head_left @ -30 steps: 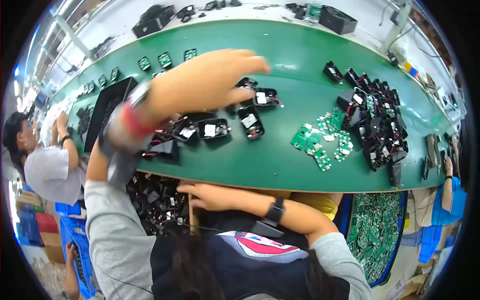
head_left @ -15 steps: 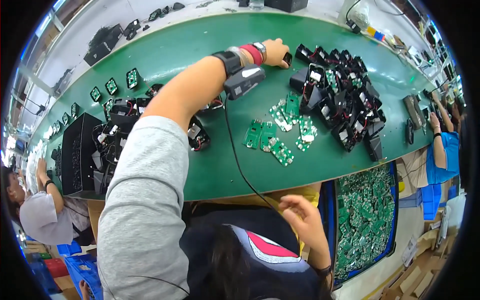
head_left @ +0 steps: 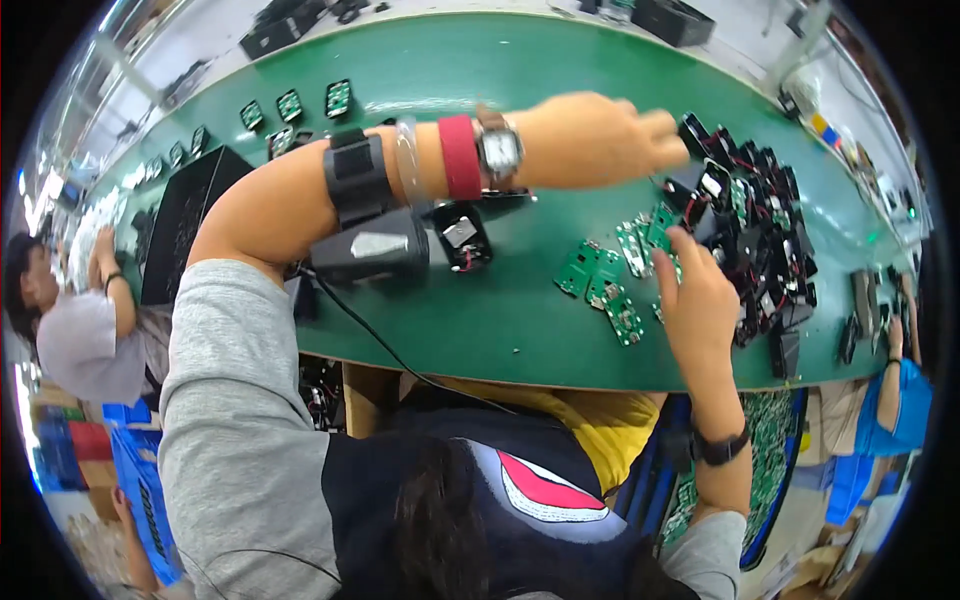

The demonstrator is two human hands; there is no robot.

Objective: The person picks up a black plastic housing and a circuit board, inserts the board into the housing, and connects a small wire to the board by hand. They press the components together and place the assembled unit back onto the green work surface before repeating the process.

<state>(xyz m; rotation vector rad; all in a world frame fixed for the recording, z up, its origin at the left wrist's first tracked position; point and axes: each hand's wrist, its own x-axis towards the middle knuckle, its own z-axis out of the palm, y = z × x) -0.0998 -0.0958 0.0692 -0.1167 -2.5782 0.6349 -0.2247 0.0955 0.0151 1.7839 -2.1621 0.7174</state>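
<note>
Left hand (head_left: 605,143): far side, by black housings (head_left: 765,240), can't tell grip | right hand (head_left: 703,310): nearer, open, beside circuit boards (head_left: 577,268)

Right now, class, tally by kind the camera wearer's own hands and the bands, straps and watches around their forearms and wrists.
Hands: 2 (left hand, right hand)
Black straps: 2 (left forearm strap, right wrist strap)
Watches: 1 (left wrist watch)
Red bands: 1 (red band)
Clear bands: 1 (clear band)
Total: 7
</note>
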